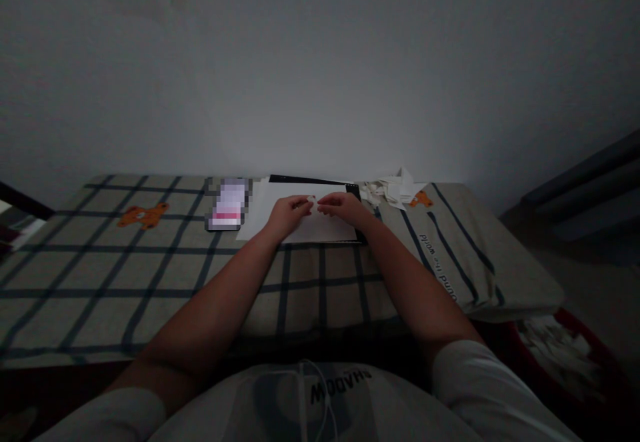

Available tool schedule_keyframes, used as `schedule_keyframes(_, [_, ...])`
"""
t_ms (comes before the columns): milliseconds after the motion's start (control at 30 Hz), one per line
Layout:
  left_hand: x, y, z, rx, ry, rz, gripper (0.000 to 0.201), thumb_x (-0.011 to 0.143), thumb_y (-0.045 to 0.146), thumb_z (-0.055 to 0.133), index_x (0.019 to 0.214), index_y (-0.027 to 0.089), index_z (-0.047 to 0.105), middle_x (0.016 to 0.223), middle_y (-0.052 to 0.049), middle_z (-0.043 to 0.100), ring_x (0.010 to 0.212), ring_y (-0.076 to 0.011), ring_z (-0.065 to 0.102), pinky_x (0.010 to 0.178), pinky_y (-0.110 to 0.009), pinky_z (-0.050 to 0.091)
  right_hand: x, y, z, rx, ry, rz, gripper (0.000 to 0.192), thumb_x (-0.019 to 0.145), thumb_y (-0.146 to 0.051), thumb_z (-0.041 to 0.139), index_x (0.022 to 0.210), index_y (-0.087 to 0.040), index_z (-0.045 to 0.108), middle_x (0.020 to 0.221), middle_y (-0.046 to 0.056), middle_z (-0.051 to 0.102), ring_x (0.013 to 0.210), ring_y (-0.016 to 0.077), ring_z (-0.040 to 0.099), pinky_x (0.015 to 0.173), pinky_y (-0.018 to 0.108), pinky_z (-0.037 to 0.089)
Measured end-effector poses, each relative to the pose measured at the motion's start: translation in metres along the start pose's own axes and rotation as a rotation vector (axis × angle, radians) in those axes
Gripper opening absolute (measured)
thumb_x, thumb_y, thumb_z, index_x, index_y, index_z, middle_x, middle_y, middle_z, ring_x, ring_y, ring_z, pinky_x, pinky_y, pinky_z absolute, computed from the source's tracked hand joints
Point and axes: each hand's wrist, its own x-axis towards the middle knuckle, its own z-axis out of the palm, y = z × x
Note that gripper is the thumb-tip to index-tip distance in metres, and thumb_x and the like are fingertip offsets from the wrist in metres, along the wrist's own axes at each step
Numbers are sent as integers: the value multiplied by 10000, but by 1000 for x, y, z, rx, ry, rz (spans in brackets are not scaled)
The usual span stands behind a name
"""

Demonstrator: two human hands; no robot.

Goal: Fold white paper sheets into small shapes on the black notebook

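Note:
My left hand [291, 215] is closed in a pinch over a sheet of white paper [260, 219]. A tiny white piece [312, 199], which looks like paper, shows at its fingertips. Facing it, my right hand [344, 207] has its fingers curled together close to that piece. Whatever lies between the right fingertips is too small to make out. Beneath the sheet, a black-edged flat item [353, 192] sticks out at the back and right.
Crumpled white paper strips [387, 191] lie right of the sheet. Left of it is a phone [230, 205] with a blurred screen. A checked cloth [165, 269] covers the surface, against a wall [320, 69]. A red bin [565, 355] holding paper scraps stands low on the right.

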Motion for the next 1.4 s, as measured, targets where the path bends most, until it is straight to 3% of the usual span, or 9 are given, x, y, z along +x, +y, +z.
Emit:
schedule_keyframes(400, [3,-6,-2,42,-16,79,380,715,358,669,1065,210,673,775,-24,670,705,-136,607,719,-274,475,0,1,0,-92,24,-37,234,699,-350,662,824,-157,707,838,59,694,752,142,602,708,274,446])
schedule_keyframes(600, [1,0,1,-45,8,72,456,667,365,720,1084,187,664,854,-57,685,760,-148,614,753,-302,496,0,1,1,-59,-5,-28,277,735,-399,609,794,-140,687,703,34,654,625,120,561,621,260,431])
schedule_keyframes(700, [-1,2,3,-116,8,12,442,645,388,736,1029,177,687,882,-75,695,738,-152,623,738,-311,507,-1,-2,2,-28,57,-53,261,745,-389,591,771,-143,673,703,24,642,612,110,548,627,256,434])
schedule_keyframes(900, [-5,5,5,-16,-156,-94,307,671,426,708,845,174,730,783,-69,702,668,-149,618,664,-278,488,-1,-5,5,123,168,-33,237,722,-375,618,782,-149,656,709,18,644,642,113,560,647,256,444])
schedule_keyframes(1133, [-5,7,4,9,-109,-168,279,662,383,706,824,155,714,796,-57,705,670,-131,615,662,-259,487,1,-2,8,189,178,-28,248,716,-391,626,761,-148,634,679,11,629,631,107,548,637,249,443])
schedule_keyframes(1400, [-7,7,4,16,-116,-137,215,629,332,726,715,143,671,675,-27,662,590,-114,595,590,-246,477,1,2,9,161,136,-62,240,725,-388,625,756,-150,620,655,4,615,611,108,538,623,257,428])
